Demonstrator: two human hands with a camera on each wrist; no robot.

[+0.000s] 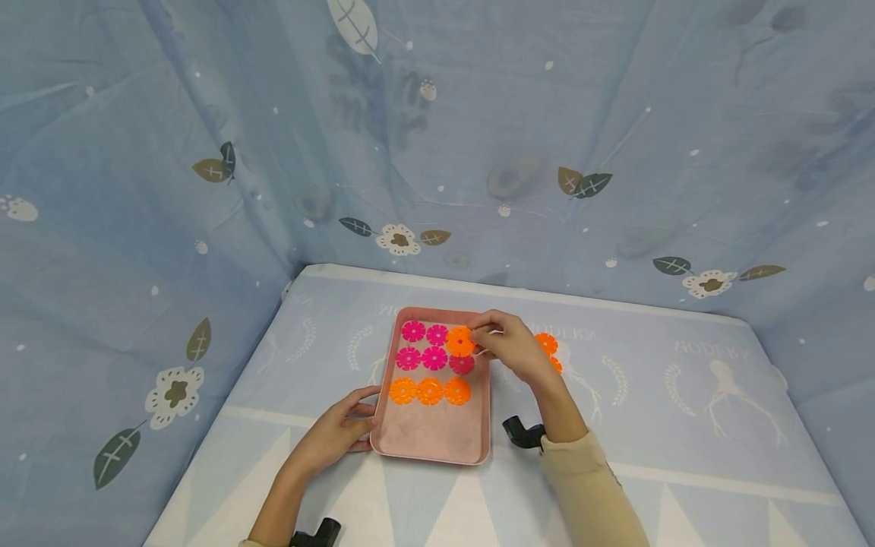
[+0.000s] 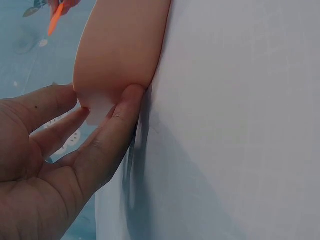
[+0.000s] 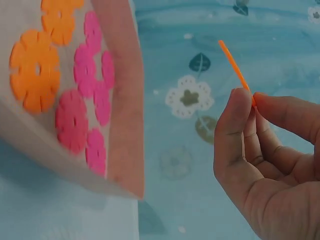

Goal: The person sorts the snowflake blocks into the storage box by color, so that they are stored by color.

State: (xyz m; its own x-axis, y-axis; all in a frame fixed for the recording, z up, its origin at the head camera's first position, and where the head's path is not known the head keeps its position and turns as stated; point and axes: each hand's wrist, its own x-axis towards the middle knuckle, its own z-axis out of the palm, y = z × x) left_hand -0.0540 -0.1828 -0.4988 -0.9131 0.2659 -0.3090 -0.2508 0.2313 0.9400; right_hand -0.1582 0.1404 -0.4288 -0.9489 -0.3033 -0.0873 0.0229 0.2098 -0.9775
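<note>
A shallow pink tray (image 1: 431,441) holds notched flower-shaped plastic discs in rows. Pink discs (image 1: 434,358) fill the upper part, with a row of three orange discs (image 1: 430,391) below them. My right hand (image 1: 514,346) pinches another orange disc (image 1: 461,342) by its edge, between thumb and fingertip, over the tray's upper right part. In the right wrist view this disc appears edge-on. My left hand (image 1: 342,429) touches the tray's left side near the front corner; in the left wrist view its fingertips (image 2: 132,95) press the outer wall.
More orange discs (image 1: 547,344) lie on the table right of the tray, partly hidden by my right forearm. The table cover (image 1: 711,448) is pale blue and white. Blue patterned cloth (image 1: 506,152) rises around the table's back and sides. Black wrist fittings (image 1: 522,433) stick out beside my arms.
</note>
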